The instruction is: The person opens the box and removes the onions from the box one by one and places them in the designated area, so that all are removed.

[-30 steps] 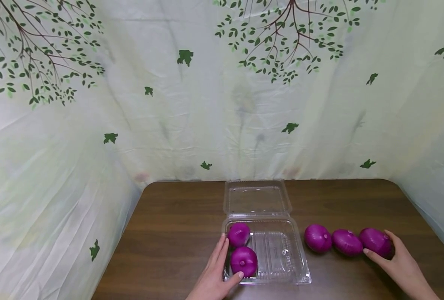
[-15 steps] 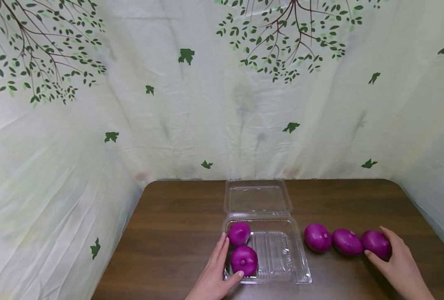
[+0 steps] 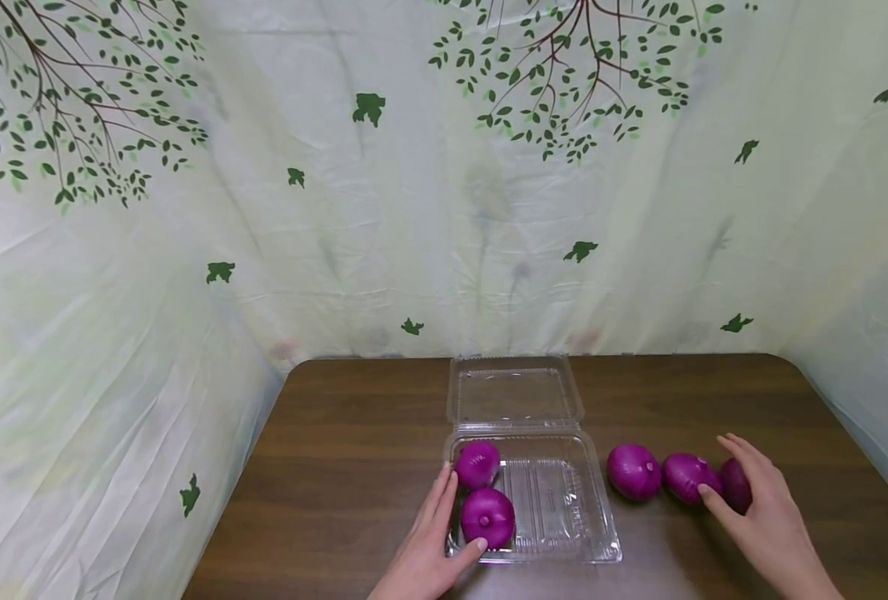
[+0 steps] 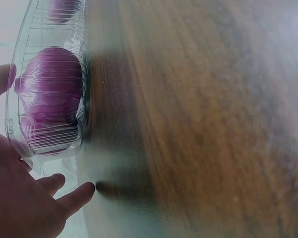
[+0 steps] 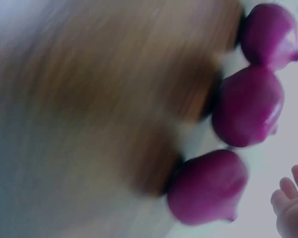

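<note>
My left hand [image 3: 429,542] rests at the near left corner of a clear plastic clamshell container [image 3: 556,546], fingers straight along its side, thumb at the front rim. Inside, along the left wall, sit two purple onions, the far onion [image 3: 477,464] and the near onion [image 3: 487,518]. To the right, a left onion [image 3: 634,472], a middle onion [image 3: 684,475] and a right onion [image 3: 735,486] lie in a row. Above the last two is my right hand [image 3: 766,517], partly hiding the right onion; in the right wrist view its fingers are apart from all three.
The container's lid [image 3: 515,396] is folded back flat towards the table's far edge. Brown wood table [image 3: 354,467] surrounds the things. Behind it hangs a pale curtain [image 3: 339,250] with printed branches and leaves.
My right hand has let go of the right onion and moved left over the row. That onion has shifted left, closer to the middle one. The left hand stays at the container.
</note>
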Available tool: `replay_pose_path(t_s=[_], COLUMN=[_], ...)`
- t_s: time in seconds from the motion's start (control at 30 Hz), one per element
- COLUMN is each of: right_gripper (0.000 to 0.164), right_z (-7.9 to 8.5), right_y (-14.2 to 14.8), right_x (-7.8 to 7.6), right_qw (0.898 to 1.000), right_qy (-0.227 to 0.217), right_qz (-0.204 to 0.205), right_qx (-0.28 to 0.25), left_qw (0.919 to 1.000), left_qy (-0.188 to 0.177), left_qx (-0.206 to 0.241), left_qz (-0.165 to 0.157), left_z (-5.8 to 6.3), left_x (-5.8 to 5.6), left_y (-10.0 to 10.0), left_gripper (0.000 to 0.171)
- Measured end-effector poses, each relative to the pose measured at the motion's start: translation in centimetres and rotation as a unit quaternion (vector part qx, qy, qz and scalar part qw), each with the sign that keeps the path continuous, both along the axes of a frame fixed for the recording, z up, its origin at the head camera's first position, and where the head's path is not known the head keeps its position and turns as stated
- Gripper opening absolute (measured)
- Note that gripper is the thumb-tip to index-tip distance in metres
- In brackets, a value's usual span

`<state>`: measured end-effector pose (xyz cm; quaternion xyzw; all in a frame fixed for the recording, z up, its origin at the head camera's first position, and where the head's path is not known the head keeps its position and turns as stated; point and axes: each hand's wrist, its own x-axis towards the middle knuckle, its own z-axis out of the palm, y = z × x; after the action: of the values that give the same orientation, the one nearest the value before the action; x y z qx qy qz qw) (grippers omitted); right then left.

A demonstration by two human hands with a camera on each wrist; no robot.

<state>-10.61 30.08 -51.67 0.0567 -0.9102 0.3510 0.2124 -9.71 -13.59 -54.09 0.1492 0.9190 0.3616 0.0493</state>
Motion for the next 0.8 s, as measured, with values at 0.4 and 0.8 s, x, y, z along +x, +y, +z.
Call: replay_pose_path(t_s=[0.4,0.8], right_gripper=[0.073,0.074], right_z=[0.8,1.0], right_y=[-4.9,-9.4], right_x=[-0.3,-0.8], right_qw=[0.997,0.985], right_qy=[0.046,0.057], right_qz=[0.068,0.161], right_qx=[-0.01,-0.022], left_qw=[0.9999,0.9995], left_qy=[0.016,0.027], left_qx=[0.0,-0.012], left_qz=[-0.005,-0.008], left_z=[0.1,-0.2], left_x=[0.0,0.0], left_y=[0.0,0.0], left_gripper=[0.095,0.096])
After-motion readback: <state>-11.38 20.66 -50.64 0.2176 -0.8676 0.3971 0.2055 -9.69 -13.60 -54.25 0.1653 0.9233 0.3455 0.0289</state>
